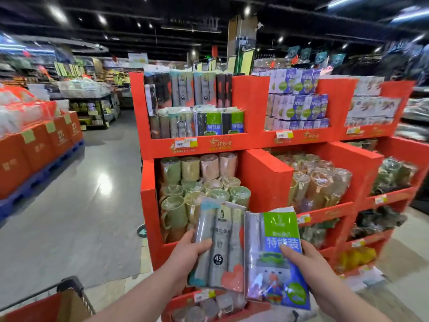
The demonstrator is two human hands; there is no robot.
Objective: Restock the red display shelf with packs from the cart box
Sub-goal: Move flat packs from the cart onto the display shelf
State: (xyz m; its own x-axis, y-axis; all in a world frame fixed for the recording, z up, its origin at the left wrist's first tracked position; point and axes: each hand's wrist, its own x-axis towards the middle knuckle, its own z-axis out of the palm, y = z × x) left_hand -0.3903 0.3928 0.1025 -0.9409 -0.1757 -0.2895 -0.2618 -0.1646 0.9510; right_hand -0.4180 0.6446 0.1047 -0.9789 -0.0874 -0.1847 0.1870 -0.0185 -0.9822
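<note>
My left hand point(185, 254) grips a grey pack point(220, 245) with a "45" mark and a red heart, held upright. My right hand point(308, 268) grips a green-and-blue pack point(276, 259) beside it, the two packs touching edge to edge. Both are held in front of the red display shelf point(262, 180). Its top left bin point(197, 145) holds upright rows of the same grey packs and green-blue packs. The cart box point(69, 305), brown cardboard inside a cart, shows at the bottom left corner.
Wrapped cups point(202, 189) fill the middle left bin, more wrapped cups point(318, 182) the bin to its right. Boxed goods point(299, 98) stand top centre. A low bin point(209, 307) of grey rolls sits below my hands. Orange stacked cartons point(34, 145) line the aisle's left; grey floor point(81, 205) between.
</note>
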